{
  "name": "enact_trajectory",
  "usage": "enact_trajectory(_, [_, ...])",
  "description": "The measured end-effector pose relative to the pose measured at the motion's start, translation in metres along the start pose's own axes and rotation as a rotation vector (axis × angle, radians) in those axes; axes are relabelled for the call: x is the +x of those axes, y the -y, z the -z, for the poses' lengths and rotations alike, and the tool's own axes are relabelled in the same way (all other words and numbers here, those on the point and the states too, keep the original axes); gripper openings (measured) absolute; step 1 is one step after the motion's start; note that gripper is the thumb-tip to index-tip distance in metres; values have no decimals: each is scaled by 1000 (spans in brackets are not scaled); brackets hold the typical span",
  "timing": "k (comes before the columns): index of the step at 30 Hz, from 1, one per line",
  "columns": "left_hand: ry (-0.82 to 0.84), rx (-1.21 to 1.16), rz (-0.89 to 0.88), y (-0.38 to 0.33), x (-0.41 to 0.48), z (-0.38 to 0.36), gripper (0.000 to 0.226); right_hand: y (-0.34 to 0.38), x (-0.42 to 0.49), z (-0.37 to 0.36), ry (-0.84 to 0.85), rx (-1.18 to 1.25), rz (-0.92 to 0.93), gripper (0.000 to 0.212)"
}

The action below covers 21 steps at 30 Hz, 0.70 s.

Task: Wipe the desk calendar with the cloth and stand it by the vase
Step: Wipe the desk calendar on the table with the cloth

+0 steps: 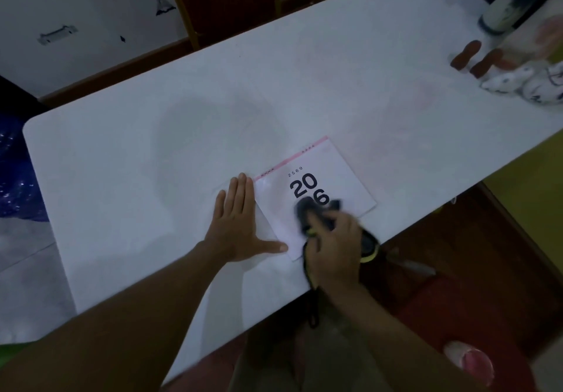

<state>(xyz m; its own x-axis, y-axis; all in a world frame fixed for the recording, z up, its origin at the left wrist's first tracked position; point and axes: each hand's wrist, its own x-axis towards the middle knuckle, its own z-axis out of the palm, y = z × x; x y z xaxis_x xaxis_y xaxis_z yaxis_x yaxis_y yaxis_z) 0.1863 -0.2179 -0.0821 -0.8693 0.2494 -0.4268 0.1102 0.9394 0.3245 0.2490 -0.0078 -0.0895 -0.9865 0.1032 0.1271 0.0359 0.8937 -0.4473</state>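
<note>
Calendar point(316, 190) lies flat on white worktop point(152, 154), close to the near edge, its pink-bound top edge angled toward the far side. Left hand point(236, 227) is pressed palm-down at the calendar's left edge, fingers point(243, 190) straight and together, thumb reaching to the lower corner; nothing held. Right hand point(333, 248) is curled tight around a dark cloth point(316, 211) with yellow trim, pressing it on the cover over the lower printed digits; part of the cloth trails past the near worktop edge. Vase point(511, 10) stands at the far right corner, well apart from the calendar. Wide bare surface lies between them. White patterned items point(530, 86) sit near the vase by the right edge
</note>
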Motion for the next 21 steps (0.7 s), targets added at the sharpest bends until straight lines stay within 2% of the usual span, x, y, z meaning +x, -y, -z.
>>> enact_trajectory(2, [13,14,0,-1,0,1,163,2,-24,-2,109,33,223,51])
enact_trajectory(4, [12,6,8,-1,1,0,163,-14,-3,4,109,18,310,51])
enact_trajectory(5, [11,-2,8,-1,1,0,162,-21,15,8,74,-6,258,50])
enact_trajectory(8, [-2,6,-1,0,0,-1,163,-23,58,13,-53,-12,-91,47])
enact_trajectory(9, [-3,7,-1,0,0,-1,163,-14,56,10,-53,1,-124,47])
enact_trajectory(10, [3,4,2,0,0,-1,163,-3,46,6,-27,16,-83,47])
enact_trajectory(13, [12,8,4,-1,2,0,163,9,6,-3,123,88,250,50])
enact_trajectory(15, [11,6,1,0,1,0,162,-3,19,0,181,91,350,52])
enact_trajectory(17, [8,0,0,1,1,-2,161,-15,58,2,142,24,273,47])
enact_trajectory(21, [3,2,-9,2,1,-3,161,-8,125,0,23,-54,-114,46])
